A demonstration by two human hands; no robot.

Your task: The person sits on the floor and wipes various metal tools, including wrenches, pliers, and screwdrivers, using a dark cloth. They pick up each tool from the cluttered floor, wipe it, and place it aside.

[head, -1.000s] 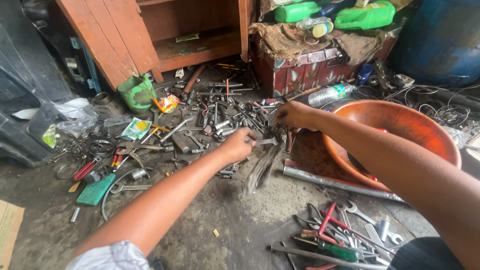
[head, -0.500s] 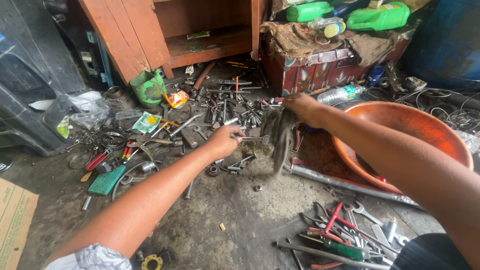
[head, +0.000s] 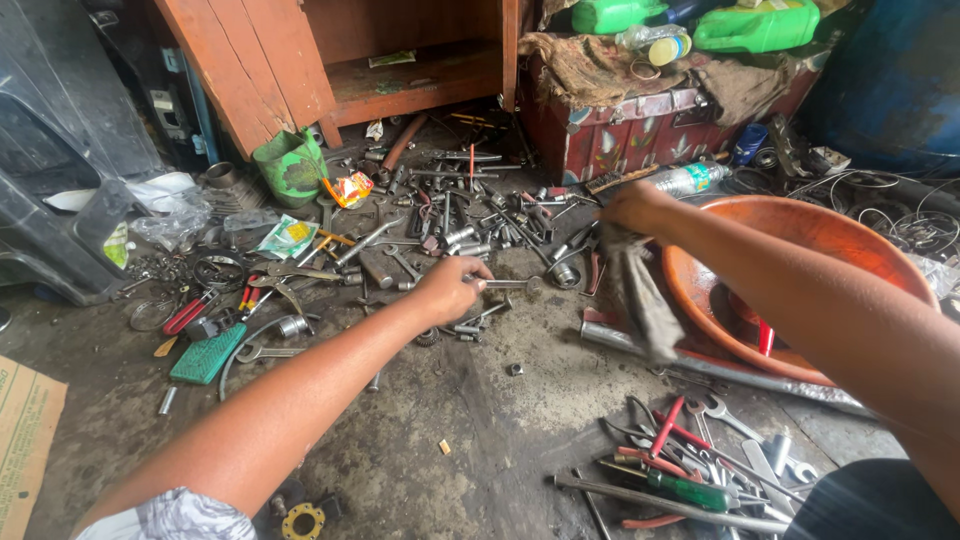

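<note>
Our left hand (head: 452, 288) is closed tight around one end of a wrench (head: 508, 284). The wrench sticks out flat, just above the floor (head: 450, 420). Our right hand (head: 632, 207) pinches the top of a dirty rag (head: 640, 295). The rag hangs down loose, a little apart from the wrench tip.

Just past our hands, toward the far edge of the floor, lies a big heap of tools (head: 450, 215). An orange bowl (head: 800, 270) sits at the right edge, and the rag hangs next to its rim. More tools (head: 690, 470) lie by the near right corner.

The wrench looks greasy, so we think it could slip from our left hand and drop into the heap. The loose rag could also snag on a tool and pull free.
</note>
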